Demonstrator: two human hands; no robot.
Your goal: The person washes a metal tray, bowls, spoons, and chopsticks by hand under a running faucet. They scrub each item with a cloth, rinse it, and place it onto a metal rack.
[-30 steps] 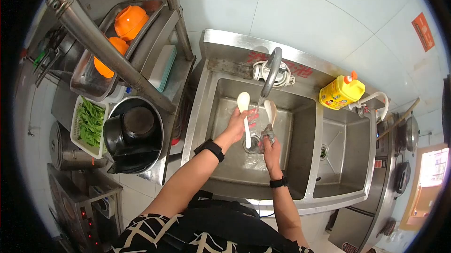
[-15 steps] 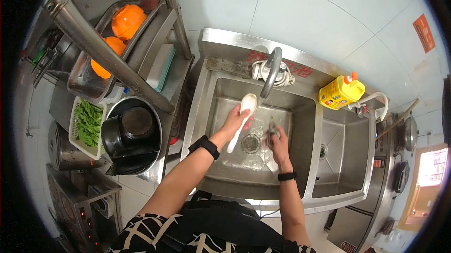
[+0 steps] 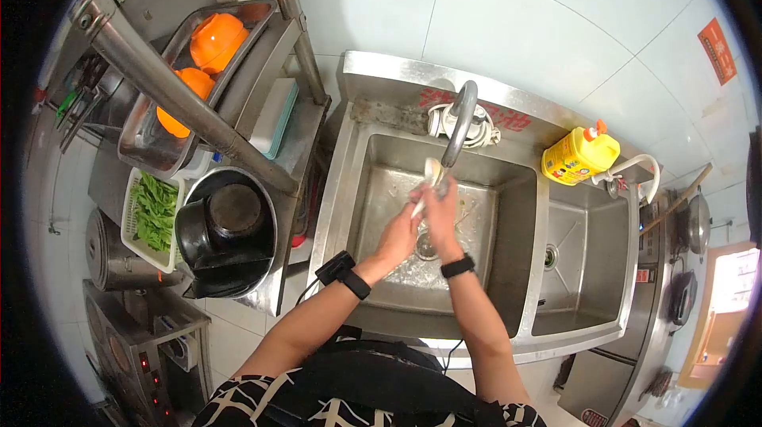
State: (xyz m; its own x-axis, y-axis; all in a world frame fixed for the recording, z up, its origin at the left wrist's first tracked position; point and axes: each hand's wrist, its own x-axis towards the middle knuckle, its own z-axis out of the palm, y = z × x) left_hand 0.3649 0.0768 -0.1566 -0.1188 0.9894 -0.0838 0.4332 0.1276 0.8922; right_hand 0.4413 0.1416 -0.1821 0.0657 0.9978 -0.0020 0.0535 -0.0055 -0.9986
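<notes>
A white spoon (image 3: 432, 168) is tilted beneath the running tap, its bowl end up near the spout. My left hand (image 3: 399, 235) is closed around the spoon's handle, low over the sink basin. Pressed against the same spoon from the other side is my right hand (image 3: 439, 213), its fingers curled and partly blurred. Whether a scrubber is also in the right hand is hidden. Over both hands arches the grey metal faucet (image 3: 464, 113). The large steel sink basin (image 3: 492, 268) lies below, with water and small scraps around its drain.
A second basin (image 3: 583, 228) adjoins on the right, with a yellow detergent jug (image 3: 579, 157) behind it. At left, a metal rack holds orange bowls (image 3: 217, 42) in a steel tray, a basket of greens (image 3: 155, 213) and a pot of black pans (image 3: 230, 225).
My right hand has moved up and left from the basin floor to the spoon. My left hand has brought the spoon slightly right, under the tap, where water now splashes.
</notes>
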